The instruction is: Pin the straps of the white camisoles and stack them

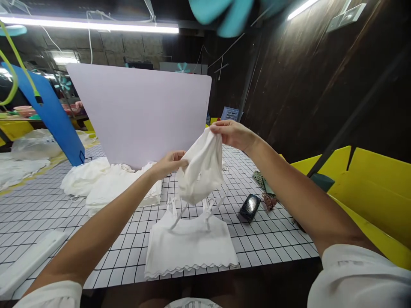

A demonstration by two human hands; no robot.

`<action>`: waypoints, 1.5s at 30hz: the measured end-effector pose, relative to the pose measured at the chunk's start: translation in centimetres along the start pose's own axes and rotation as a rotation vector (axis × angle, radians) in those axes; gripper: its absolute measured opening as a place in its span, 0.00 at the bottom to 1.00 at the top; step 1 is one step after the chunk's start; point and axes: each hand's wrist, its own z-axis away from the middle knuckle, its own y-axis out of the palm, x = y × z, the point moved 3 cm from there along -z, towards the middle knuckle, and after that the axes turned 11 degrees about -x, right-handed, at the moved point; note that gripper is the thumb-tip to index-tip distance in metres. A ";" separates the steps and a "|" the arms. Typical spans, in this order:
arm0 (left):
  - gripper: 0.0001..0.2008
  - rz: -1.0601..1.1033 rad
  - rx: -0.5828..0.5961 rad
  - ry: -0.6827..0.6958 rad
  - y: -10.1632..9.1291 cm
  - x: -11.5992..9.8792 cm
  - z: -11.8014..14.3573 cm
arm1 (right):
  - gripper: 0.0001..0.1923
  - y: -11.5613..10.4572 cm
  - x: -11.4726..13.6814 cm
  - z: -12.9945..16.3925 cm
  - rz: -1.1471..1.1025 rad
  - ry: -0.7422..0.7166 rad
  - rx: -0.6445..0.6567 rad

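Observation:
A white camisole top hangs between my two hands above the table, its thin straps dangling below. My left hand pinches its left edge. Higher up, the fingers of my right hand are closed on its top corner. Directly beneath lies a flat stack of white camisole tops with scalloped hems and thin straps, close to the table's front edge. The held top hides part of the straps behind it.
White garments are heaped at the left before an upright pale board. A dark shiny object lies on the grid-patterned table, right of the stack. Yellow bins stand at right; a white bar-shaped object lies front left.

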 end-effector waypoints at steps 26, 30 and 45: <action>0.12 0.244 0.146 -0.044 0.6 -1.3 0.7 | 0.21 1.8 0.4 0.4 0.022 -0.011 -0.039; 0.09 0.469 -0.011 0.072 -1.7 -2.5 0.3 | 0.21 -0.9 -0.1 1.3 0.166 0.107 0.096; 0.13 -0.056 -0.118 -0.106 -10.2 -3.0 -1.3 | 0.19 -8.4 -3.7 0.9 0.269 0.141 -0.004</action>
